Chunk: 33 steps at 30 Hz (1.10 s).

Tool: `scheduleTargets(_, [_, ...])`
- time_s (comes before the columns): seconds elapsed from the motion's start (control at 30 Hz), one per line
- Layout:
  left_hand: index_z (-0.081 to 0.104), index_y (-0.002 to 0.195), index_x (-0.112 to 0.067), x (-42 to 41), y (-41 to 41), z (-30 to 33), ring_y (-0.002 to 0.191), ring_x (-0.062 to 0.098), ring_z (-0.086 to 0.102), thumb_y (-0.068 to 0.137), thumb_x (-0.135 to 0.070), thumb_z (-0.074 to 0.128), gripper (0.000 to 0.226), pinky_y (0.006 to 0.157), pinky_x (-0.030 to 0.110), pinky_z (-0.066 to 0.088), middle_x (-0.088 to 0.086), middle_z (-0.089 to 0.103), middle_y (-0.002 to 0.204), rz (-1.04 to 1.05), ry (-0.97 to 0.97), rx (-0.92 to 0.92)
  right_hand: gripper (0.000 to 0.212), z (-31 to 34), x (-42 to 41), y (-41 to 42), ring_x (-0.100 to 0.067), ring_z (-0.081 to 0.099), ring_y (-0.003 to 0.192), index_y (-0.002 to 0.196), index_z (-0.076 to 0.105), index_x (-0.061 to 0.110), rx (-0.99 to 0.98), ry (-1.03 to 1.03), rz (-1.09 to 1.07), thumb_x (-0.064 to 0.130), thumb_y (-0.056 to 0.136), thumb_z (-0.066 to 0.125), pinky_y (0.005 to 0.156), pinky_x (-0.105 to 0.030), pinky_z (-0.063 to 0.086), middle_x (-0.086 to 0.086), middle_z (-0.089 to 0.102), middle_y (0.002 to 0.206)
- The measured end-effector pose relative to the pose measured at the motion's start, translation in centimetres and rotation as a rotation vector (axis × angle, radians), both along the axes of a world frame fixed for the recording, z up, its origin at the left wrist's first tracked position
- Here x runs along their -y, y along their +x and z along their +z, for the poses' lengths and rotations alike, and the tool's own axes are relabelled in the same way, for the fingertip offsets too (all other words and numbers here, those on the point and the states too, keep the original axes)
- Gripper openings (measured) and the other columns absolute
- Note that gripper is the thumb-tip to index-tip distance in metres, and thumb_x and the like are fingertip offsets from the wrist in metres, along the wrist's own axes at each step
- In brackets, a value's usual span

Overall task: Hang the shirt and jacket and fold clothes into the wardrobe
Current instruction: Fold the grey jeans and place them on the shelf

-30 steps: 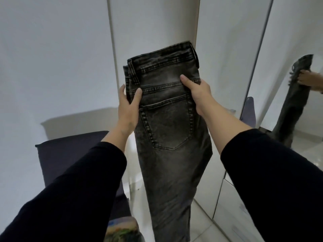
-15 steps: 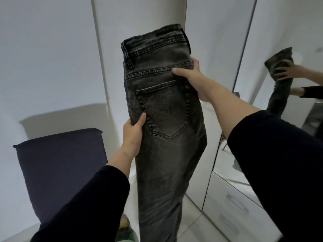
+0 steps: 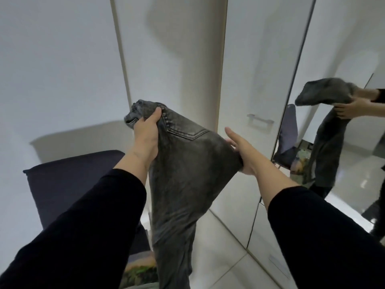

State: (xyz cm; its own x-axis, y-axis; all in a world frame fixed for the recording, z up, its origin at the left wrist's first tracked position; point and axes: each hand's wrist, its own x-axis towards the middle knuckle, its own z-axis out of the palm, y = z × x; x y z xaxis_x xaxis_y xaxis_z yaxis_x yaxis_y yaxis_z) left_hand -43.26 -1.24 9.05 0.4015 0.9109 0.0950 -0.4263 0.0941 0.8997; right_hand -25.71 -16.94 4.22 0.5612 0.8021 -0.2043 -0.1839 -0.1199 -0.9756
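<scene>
A pair of dark grey washed jeans (image 3: 187, 174) hangs in front of me, tipped so the waistband points up and to the left, back pocket facing me. My left hand (image 3: 146, 132) clutches the bunched waistband at the top left. My right hand (image 3: 242, 152) grips the seat edge of the jeans on the right, thumb tucked behind the cloth and fingers stretched out. The legs drop down out of the frame's lower edge. The white wardrobe (image 3: 245, 84) stands shut behind the jeans, a metal handle (image 3: 260, 120) on its door.
A mirrored door (image 3: 341, 59) at the right reflects my hands and the jeans. A dark navy chair (image 3: 70, 184) stands at the lower left against the white wall, with a colourful printed item (image 3: 141, 272) below it. Pale floor tiles (image 3: 220, 263) run along the wardrobe's drawers.
The jeans have come down and tilted leftward. My left hand went from the pocket's lower edge up to the waistband; my right hand slid from the waistband down to the seat edge.
</scene>
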Motion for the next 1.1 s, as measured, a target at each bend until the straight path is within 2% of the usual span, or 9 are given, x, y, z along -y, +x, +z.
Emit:
scheduleTargets(0.1, [0.062,0.119,-0.002,-1.8,-0.9,-0.1,0.09,0.029,0.068,0.082,-0.036,0.069,0.051,0.076,0.04,0.059,0.012,0.069,0.107,0.021,-0.071,-0.064,0.102,-4.1,-0.4,-0.5,-0.034,0.045,0.129,0.139,0.045,0.015,-0.375,0.22,0.021,0.084,0.064,0.05,0.108,-0.055,0.034,-0.007,0.053,0.138])
scheduleTargets(0.2, [0.07,0.093,-0.008,-2.3,-2.1,0.0,0.075,0.027,0.067,0.087,-0.034,0.064,0.027,0.066,0.036,0.058,0.01,0.07,0.092,0.038,-0.083,-0.124,0.088,-6.7,-1.8,-2.9,-0.037,0.041,0.132,0.131,0.051,0.017,-0.533,0.351,0.105,0.074,0.065,0.06,0.111,-0.058,0.029,-0.007,0.051,0.139])
scheduleTargets(0.3, [0.07,0.097,-0.01,-3.0,-3.5,0.2,0.074,0.026,0.067,0.089,-0.036,0.06,0.03,0.062,0.031,0.056,0.011,0.071,0.095,0.052,-0.091,-0.144,0.089,-7.0,-2.9,-4.6,-0.031,0.032,0.138,0.136,0.042,0.016,-0.35,0.169,0.206,0.044,0.062,0.082,0.116,-0.058,0.013,-0.005,0.043,0.145])
scheduleTargets(0.37, [0.07,0.097,-0.01,-3.5,-4.5,0.4,0.074,0.025,0.068,0.089,-0.038,0.059,0.031,0.06,0.029,0.055,0.01,0.072,0.096,0.043,-0.09,-0.14,0.093,-7.3,-3.9,-5.4,-0.028,0.024,0.141,0.145,0.028,0.017,-0.099,-0.044,0.297,0.022,0.069,0.081,0.119,-0.051,0.006,-0.002,0.033,0.152])
scheduleTargets(0.5, [0.064,0.075,-0.014,-3.2,-5.9,1.8,0.061,0.019,0.064,0.092,-0.035,0.054,0.029,0.06,0.027,0.05,0.002,0.07,0.061,-0.016,-0.062,-0.164,0.084,-7.7,-6.0,-7.5,-0.027,0.024,0.142,0.146,0.026,0.01,0.063,-0.145,0.231,0.003,0.077,0.074,0.116,-0.04,0.014,-0.004,0.032,0.153])
scheduleTargets(0.63, [0.064,0.085,-0.014,-3.1,-7.4,3.5,0.064,0.019,0.063,0.09,-0.036,0.055,0.025,0.064,0.027,0.051,0.004,0.067,0.072,-0.035,-0.011,-0.242,0.066,-5.4,-7.7,-9.0,-0.022,0.043,0.122,0.136,0.039,0.005,-0.039,-0.007,0.24,0.002,0.078,0.071,0.104,-0.031,0.028,-0.004,0.046,0.142])
scheduleTargets(0.8, [0.062,0.071,-0.015,-4.6,-9.7,3.4,0.064,0.02,0.058,0.088,-0.031,0.052,0.025,0.067,0.027,0.045,0.003,0.064,0.068,-0.014,0.057,-0.258,0.033,-2.5,-8.7,-9.6,-0.015,0.057,0.092,0.108,0.053,0.013,-0.04,0.08,0.172,0.012,0.081,0.072,0.089,-0.032,0.042,0.0,0.064,0.11])
scheduleTargets(1.0, [0.066,0.101,-0.009,-6.5,-11.6,0.9,0.088,0.025,0.066,0.089,-0.029,0.058,0.025,0.079,0.034,0.052,0.009,0.07,0.105,-0.02,0.042,-0.482,0.017,2.1,-9.7,-10.1,-0.017,0.06,0.091,0.094,0.06,0.021,-0.035,0.114,0.205,0.034,0.085,0.068,0.066,-0.029,0.043,0.002,0.066,0.099])
scheduleTargets(1.1, [0.061,0.092,-0.009,-7.7,-12.9,0.5,0.071,0.02,0.064,0.091,-0.032,0.06,0.023,0.065,0.029,0.054,0.007,0.069,0.086,0.068,-0.032,-0.514,0.013,4.1,-10.4,-10.9,-0.017,0.063,0.084,0.091,0.064,0.014,-0.045,0.114,0.177,0.028,0.089,0.064,0.064,-0.029,0.046,-0.002,0.069,0.091])
